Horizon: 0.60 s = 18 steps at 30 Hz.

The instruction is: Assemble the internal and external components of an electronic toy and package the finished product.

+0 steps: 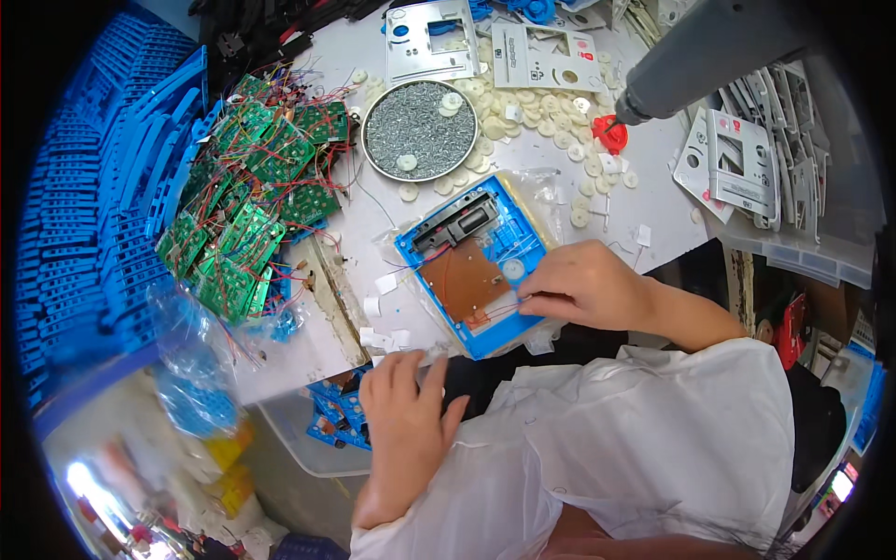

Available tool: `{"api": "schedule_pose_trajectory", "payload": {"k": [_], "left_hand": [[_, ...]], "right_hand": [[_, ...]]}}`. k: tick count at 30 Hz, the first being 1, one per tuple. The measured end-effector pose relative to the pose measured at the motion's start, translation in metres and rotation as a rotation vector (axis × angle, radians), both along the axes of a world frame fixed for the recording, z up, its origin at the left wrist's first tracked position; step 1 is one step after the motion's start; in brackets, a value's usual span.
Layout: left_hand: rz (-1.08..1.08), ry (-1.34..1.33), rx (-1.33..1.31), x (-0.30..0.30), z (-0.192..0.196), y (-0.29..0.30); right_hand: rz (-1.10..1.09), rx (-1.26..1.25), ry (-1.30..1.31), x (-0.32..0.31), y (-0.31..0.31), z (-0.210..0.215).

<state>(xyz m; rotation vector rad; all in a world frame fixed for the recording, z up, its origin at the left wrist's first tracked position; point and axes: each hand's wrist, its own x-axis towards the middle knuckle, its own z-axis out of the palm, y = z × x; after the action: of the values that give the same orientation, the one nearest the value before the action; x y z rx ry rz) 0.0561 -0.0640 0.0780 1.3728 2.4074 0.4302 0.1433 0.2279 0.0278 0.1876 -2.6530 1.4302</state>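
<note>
A blue plastic housing (539,250) lies tilted on a padded, film-wrapped base in front of me. A brown circuit board (459,280), a black slotted part (464,221) and thin red wires sit inside it. My right hand (590,287) is at the housing's right side, thumb and fingers pinched together beside a pale round disc (512,270); whatever is between the fingertips is hidden. My left hand (403,411) hovers by the table's front edge, below the housing's near left corner. Its fingers are stretched out and it holds nothing.
Wired green circuit boards (250,233) heap up on the left beside stacked blue plastic parts (103,187). Beyond the housing stand a round dish (365,154) of small screws and scattered pale discs (560,126). A grey powered screwdriver (691,61) reaches in from upper right, near white panels (742,163).
</note>
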Motion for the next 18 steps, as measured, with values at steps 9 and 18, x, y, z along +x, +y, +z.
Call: {"api": "schedule_pose_trajectory", "payload": {"k": [9,18], "left_hand": [[-0.084,0.157,0.137,-0.006,-0.048,0.025],[-0.086,0.14,0.165,-0.004,-0.062,0.024]], "right_hand": [[-0.019,-0.535,-0.584,0.008,0.016,0.011],[0.061,0.14,-0.104,0.034,0.012,-0.003]]}}
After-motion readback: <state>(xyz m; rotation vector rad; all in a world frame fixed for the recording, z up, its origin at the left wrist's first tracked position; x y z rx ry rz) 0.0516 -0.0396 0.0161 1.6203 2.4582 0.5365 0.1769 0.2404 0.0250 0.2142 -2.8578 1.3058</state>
